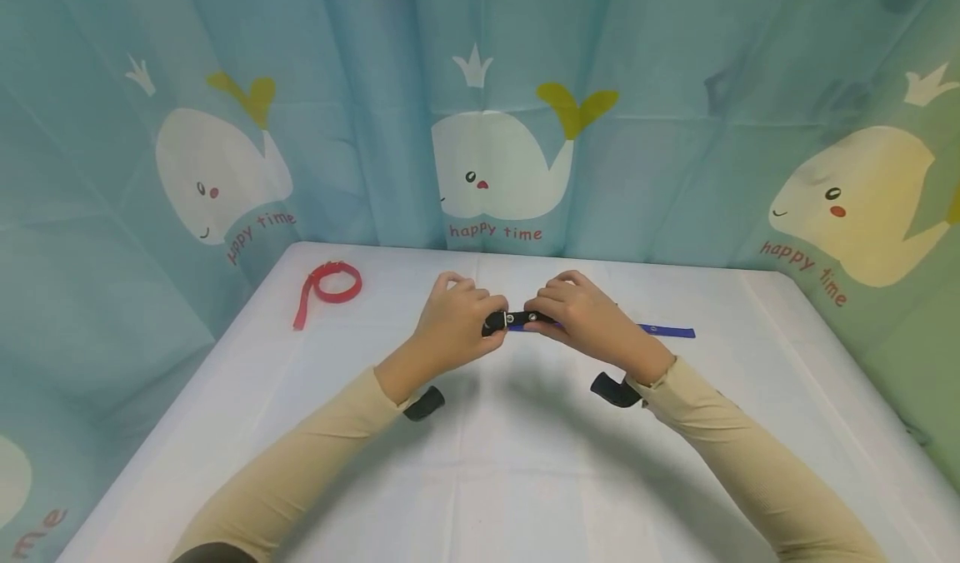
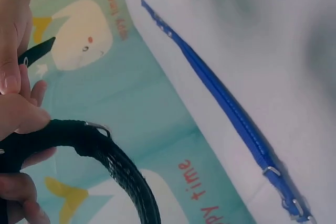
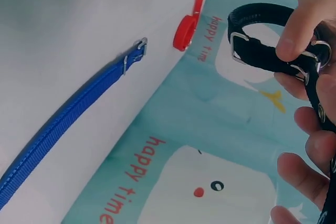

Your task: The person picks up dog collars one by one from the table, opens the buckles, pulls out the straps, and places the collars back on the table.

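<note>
Both hands hold a black dog collar above the white table. My left hand grips it beside the metal buckle; part of the collar curves into a loop, seen in the right wrist view as a black band with silver fittings. On the other side, my right hand pinches the eyelet strap between thumb and fingers. Beyond the hands a blue collar lies stretched out on the table, its buckle at one end. In the head view the right hand hides part of it.
A red collar lies coiled at the table's back left, one end trailing. The white-covered table ends at a blue curtain printed with whales. Black wrist-worn pieces stick out under the forearms.
</note>
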A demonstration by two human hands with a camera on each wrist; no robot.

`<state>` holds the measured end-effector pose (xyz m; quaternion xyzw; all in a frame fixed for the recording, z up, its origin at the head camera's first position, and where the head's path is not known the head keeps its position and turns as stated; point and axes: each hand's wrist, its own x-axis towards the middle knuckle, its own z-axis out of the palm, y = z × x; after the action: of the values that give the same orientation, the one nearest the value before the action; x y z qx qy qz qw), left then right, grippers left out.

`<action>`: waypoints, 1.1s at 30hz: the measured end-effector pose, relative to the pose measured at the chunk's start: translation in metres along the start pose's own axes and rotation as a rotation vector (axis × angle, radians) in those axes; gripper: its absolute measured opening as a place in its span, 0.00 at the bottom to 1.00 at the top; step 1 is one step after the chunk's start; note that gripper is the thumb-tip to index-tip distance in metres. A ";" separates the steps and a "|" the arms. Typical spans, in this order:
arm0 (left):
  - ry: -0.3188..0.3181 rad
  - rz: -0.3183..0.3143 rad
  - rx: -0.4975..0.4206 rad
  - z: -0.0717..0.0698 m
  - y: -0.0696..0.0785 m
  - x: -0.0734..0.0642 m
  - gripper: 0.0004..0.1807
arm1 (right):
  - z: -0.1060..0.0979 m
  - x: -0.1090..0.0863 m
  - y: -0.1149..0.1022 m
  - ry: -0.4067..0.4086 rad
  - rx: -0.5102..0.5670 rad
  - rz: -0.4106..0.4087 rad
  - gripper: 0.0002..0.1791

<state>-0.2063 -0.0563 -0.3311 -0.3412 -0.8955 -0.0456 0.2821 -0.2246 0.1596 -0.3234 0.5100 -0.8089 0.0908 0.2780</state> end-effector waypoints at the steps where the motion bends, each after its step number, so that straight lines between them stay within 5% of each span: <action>1: -0.011 0.000 0.012 0.000 0.000 0.000 0.09 | 0.000 0.000 0.000 -0.006 -0.009 0.000 0.10; 8: -0.053 0.012 0.052 0.001 -0.004 -0.003 0.11 | -0.003 -0.004 0.002 -0.022 -0.035 0.008 0.10; 25: -0.032 -0.023 -0.169 0.000 0.006 -0.001 0.13 | 0.004 -0.004 0.000 0.007 0.023 0.012 0.12; 33: 0.090 0.019 -0.228 0.001 0.006 -0.002 0.11 | 0.005 -0.004 0.000 0.041 0.089 0.021 0.15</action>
<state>-0.2019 -0.0530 -0.3337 -0.3773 -0.8676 -0.1597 0.2818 -0.2248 0.1602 -0.3296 0.5112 -0.8036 0.1399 0.2708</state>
